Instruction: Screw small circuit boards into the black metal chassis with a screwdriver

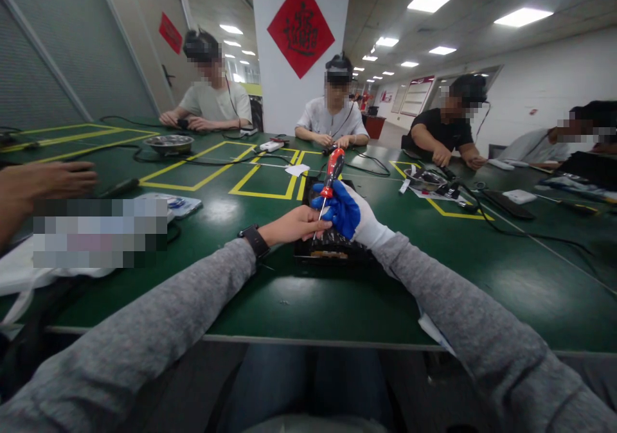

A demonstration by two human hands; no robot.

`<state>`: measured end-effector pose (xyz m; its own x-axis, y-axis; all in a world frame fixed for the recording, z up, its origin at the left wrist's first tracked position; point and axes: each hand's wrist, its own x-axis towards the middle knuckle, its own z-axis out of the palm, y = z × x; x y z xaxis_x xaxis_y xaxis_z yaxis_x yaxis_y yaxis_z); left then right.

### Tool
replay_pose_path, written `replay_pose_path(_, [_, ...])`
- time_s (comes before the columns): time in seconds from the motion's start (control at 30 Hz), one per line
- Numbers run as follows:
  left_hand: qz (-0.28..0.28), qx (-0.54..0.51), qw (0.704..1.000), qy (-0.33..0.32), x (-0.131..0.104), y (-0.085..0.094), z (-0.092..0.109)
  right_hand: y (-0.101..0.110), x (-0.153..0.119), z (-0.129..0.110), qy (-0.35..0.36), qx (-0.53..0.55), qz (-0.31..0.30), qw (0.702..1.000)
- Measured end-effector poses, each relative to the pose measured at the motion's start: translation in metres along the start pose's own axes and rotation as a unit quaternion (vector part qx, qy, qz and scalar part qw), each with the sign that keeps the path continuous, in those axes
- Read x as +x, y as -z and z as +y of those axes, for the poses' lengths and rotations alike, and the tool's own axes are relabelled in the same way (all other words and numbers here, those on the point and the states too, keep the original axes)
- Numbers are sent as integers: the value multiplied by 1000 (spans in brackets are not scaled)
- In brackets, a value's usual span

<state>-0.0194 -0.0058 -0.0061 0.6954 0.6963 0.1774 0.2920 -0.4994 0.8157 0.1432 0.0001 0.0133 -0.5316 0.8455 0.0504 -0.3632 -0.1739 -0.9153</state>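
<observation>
A red and black screwdriver (332,171) is held tilted over a black box-like device (325,253) on the green table, its shaft pointing down. My right hand (349,211), in a blue and white glove, is closed around the lower part of the screwdriver. My bare left hand (296,224), with a black watch at the wrist, has its thumb and fingers pinched together beside the shaft's lower end. Whether they grip the shaft tip or something small there is too fine to tell. Both hands hide part of the device.
Metal bowls (168,144) (427,177) stand farther back left and right. Black cables (520,227) cross the green table (270,304). Another person's hand (53,179) reaches in at left beside a plastic bag (101,234). Several people sit opposite.
</observation>
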Motion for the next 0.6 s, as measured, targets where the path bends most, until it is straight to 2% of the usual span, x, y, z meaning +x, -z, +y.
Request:
replay_pose_path(0.1, [11, 0, 1000, 6, 1, 0, -2, 3, 1, 2, 7, 0, -6, 1000])
replay_pose_path(0.23, [21, 5, 1000, 10, 2, -3, -5, 5, 3, 10, 57, -30, -9, 998])
replay_pose_path(0.4, [16, -2, 1000, 13, 1, -4, -4, 0, 0, 12, 100, -54, 35, 993])
replay_pose_path(0.47, [20, 2, 1000, 13, 1, -4, -4, -3, -1, 8, 75, -40, 36, 996])
replay_pose_path(0.6, [30, 13, 999, 14, 1, -4, -5, -3, -2, 0, 0, 17, -2, 1000])
